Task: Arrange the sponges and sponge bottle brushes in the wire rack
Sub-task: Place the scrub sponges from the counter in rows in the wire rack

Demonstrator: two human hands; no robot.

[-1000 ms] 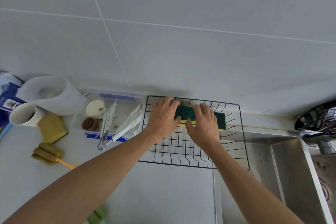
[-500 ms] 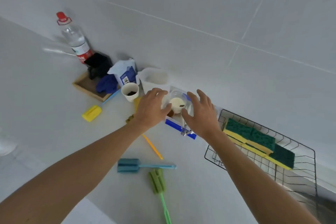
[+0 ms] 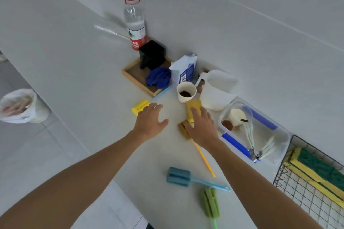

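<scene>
The black wire rack [image 3: 283, 170] sits at the right edge, holding green-and-yellow sponges [image 3: 316, 169] along its far side. My right hand [image 3: 202, 126] rests, fingers spread, over a flat yellow sponge [image 3: 193, 107] and the olive head of an orange-handled bottle brush [image 3: 204, 160]. My left hand [image 3: 150, 121] hovers open beside a yellow brush head [image 3: 140, 106] with a light-blue handle. A teal bottle brush [image 3: 178, 176] and a green bottle brush [image 3: 210, 202] lie nearer to me on the counter.
A paper cup [image 3: 186, 92], a white jug [image 3: 217, 91], a clear tub [image 3: 255, 130] with tongs, a wooden tray [image 3: 134, 77] with a black box and blue cloth, a paper bag and a water bottle [image 3: 134, 22] crowd the wall side.
Both hands left the sponges in the rack and travelled left across the counter. They now reach the yellow sponge and brushes near the paper cup. The view swung left with them.
</scene>
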